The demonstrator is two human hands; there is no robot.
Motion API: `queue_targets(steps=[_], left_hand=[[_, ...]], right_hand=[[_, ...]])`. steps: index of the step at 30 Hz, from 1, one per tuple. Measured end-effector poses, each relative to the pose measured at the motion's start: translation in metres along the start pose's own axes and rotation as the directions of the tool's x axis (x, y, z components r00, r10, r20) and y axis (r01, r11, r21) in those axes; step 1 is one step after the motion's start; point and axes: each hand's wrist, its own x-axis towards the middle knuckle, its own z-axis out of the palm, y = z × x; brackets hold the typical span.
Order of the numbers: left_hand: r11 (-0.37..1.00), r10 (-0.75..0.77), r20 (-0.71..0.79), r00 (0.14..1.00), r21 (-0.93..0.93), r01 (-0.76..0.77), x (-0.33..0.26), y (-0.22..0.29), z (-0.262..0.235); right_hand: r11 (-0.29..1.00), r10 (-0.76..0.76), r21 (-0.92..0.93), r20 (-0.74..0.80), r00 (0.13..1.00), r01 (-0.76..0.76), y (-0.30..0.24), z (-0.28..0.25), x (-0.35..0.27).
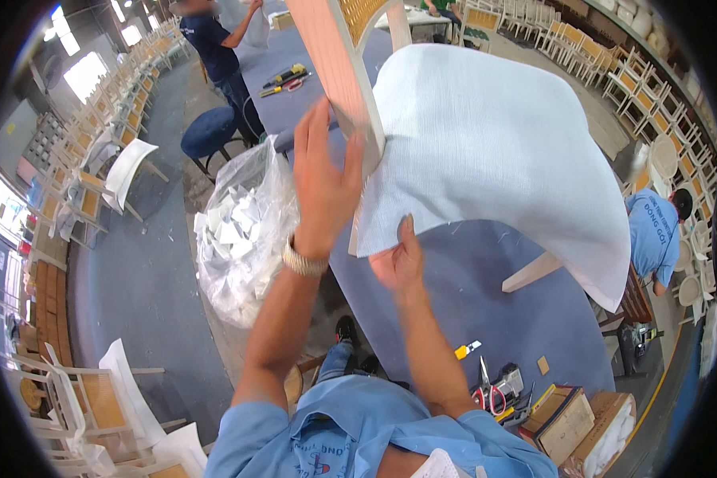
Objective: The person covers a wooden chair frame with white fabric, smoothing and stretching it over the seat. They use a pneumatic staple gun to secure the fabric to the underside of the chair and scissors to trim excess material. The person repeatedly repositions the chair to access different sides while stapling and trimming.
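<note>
A wooden chair lies on a grey-blue covered table (470,334), its pale back post (344,72) rising on the left and a leg (531,273) showing on the right. White fabric (486,135) covers its seat and hangs loose along the near edge. My left hand (324,179), with a watch on its wrist, is open beside the post, fingers extended and slightly blurred; whether they touch the wood I cannot tell. My right hand (401,259) pinches the fabric's near left corner, thumb on top and fingers beneath.
Scissors (488,390), a yellow cutter (468,350) and a box (559,422) lie at the table's near right. More tools (285,80) lie farther back. A plastic bag of white scraps (239,231) and a blue stool (209,132) stand left. Two co-workers (219,48) (652,227) stand nearby.
</note>
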Motion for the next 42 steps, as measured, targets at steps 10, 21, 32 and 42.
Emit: queue_targets(steps=[10,21,32,42], left_hand=[[0.890,-0.432,0.218,0.875,-0.055,0.453,-0.078,0.051,0.025],[0.754,-0.532,0.323,0.783,-0.240,0.612,-0.092,0.041,0.029],[0.544,-0.465,0.260,0.846,-0.670,0.505,-0.102,0.009,0.048],[0.334,-0.449,0.395,0.802,-0.758,0.560,-0.060,-0.049,0.063]], right_hand=[[0.917,-0.031,-0.392,0.120,0.992,0.076,-0.020,-0.014,-0.020],[0.432,0.005,-0.890,0.164,0.986,0.146,-0.057,-0.022,-0.089],[-0.726,-0.009,-0.547,0.612,0.790,0.416,-0.137,0.171,-0.010],[-0.993,0.046,-0.066,0.518,0.854,0.093,-0.080,0.123,0.142]])
